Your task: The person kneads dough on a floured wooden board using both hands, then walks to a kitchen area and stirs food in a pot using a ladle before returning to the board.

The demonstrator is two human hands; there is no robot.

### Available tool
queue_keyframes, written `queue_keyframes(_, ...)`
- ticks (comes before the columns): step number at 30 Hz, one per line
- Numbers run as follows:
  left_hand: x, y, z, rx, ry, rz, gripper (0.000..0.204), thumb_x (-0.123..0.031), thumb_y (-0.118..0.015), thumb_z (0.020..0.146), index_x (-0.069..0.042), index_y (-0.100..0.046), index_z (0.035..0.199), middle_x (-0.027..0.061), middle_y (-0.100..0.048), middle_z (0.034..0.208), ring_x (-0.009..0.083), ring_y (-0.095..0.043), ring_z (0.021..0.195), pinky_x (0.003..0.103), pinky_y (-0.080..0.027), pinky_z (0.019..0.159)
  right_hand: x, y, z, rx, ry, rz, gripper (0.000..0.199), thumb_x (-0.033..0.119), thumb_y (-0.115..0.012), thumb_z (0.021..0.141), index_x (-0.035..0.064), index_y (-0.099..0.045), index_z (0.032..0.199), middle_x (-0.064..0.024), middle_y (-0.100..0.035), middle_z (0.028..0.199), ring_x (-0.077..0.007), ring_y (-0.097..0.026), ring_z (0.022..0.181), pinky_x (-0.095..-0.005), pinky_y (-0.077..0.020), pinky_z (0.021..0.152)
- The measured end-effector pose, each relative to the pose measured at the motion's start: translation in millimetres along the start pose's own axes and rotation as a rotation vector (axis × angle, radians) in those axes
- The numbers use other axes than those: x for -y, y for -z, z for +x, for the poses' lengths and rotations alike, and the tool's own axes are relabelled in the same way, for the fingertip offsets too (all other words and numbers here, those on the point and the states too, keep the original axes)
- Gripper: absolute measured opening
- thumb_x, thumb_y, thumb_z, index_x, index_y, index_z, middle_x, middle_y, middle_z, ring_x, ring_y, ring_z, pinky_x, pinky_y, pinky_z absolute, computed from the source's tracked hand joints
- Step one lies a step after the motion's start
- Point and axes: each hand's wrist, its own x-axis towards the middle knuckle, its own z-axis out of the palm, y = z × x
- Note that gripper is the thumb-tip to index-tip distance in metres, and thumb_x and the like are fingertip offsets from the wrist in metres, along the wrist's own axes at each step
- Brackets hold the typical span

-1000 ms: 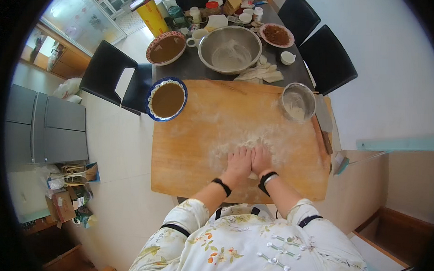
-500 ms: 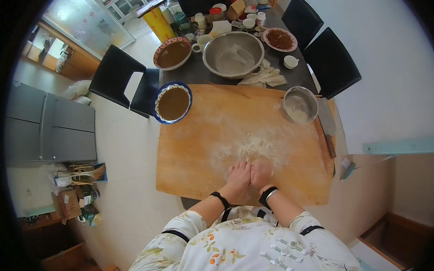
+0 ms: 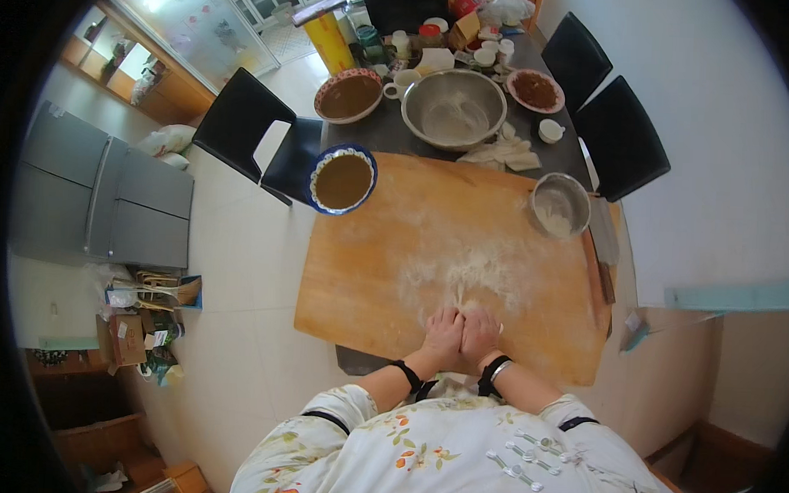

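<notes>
Side by side near the front edge of the wooden board (image 3: pixel 359 271), my left hand (image 3: pixel 444 331) and my right hand (image 3: pixel 480 334) press down with their fingers curled. Between and under them is a lump of dough (image 3: pixel 469 307); only small pale bits show past the fingers, and the rest is hidden. Just beyond my hands lies a patch of loose white flour (image 3: pixel 476 271), with thinner dusting spread around it.
On the board stand a blue-rimmed bowl of brown liquid (image 3: pixel 343 181), a metal bowl with flour (image 3: pixel 560 204) and, at right, a cleaver (image 3: pixel 604 254). Behind are a large steel basin (image 3: pixel 454 109), a red-patterned bowl (image 3: pixel 347 97), a cloth (image 3: pixel 505 152) and a plate of brown food (image 3: pixel 535 91).
The view has shifted, so the table appears further right and tilted. My hands stay together at the board's front, the left one's fingers now more curled.
</notes>
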Motion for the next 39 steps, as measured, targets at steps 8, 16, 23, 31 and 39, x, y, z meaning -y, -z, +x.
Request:
queue_keyframes(8,14,26,106,0.050,0.047,0.075,0.073,-0.032,-0.081,0.074,-0.003,-0.049,0.133,0.0155,-0.054,0.127,0.0327,-0.049,0.125,0.050,-0.040,0.100,-60,-29,96,0.145,-0.227,0.030,0.021,0.020,-0.058,0.090,0.0031,-0.068,0.098,-0.0192,-0.067,0.093,-0.0388,-0.062,0.091,-0.0463,-0.0498,0.081)
queue_keyframes(16,14,22,56,-0.033,0.113,0.007,0.075,-0.039,-0.080,0.078,-0.011,-0.048,0.140,0.0177,-0.057,0.128,0.0356,-0.051,0.126,0.052,-0.048,0.095,-81,16,52,-0.033,-0.355,0.056,0.024,0.023,-0.061,0.093,0.0019,-0.068,0.103,-0.0187,-0.067,0.100,-0.0340,-0.063,0.093,-0.0421,-0.0504,0.082)
queue_keyframes(23,16,5,48,0.121,0.402,-0.505,0.065,-0.032,-0.071,0.090,-0.006,-0.041,0.142,0.0238,-0.063,0.120,0.0438,-0.064,0.109,0.049,-0.051,0.090,-45,19,46,0.046,-0.466,0.169,0.035,0.015,-0.075,0.081,0.0040,-0.064,0.112,-0.0128,-0.062,0.101,-0.0296,-0.056,0.097,-0.0398,-0.0476,0.085)
queue_keyframes(31,58,-86,46,0.017,-0.063,-0.676,0.069,-0.030,-0.075,0.083,0.003,-0.044,0.135,0.0253,-0.064,0.120,0.0386,-0.064,0.111,0.044,-0.051,0.092,-31,-10,28,-0.177,-0.256,-0.112,0.029,0.010,-0.076,0.075,0.0053,-0.063,0.100,-0.0179,-0.056,0.102,-0.0386,-0.052,0.102,-0.0466,-0.0446,0.090)
queue_keyframes(39,50,21,85,0.228,0.073,-0.440,0.083,-0.030,-0.083,0.072,0.004,-0.042,0.136,0.0262,-0.063,0.122,0.0441,-0.062,0.110,0.046,-0.051,0.092,-54,-24,60,-0.059,-0.230,-0.270,0.012,0.015,-0.065,0.087,0.0057,-0.062,0.094,-0.0180,-0.057,0.101,-0.0392,-0.053,0.097,-0.0483,-0.0441,0.084)
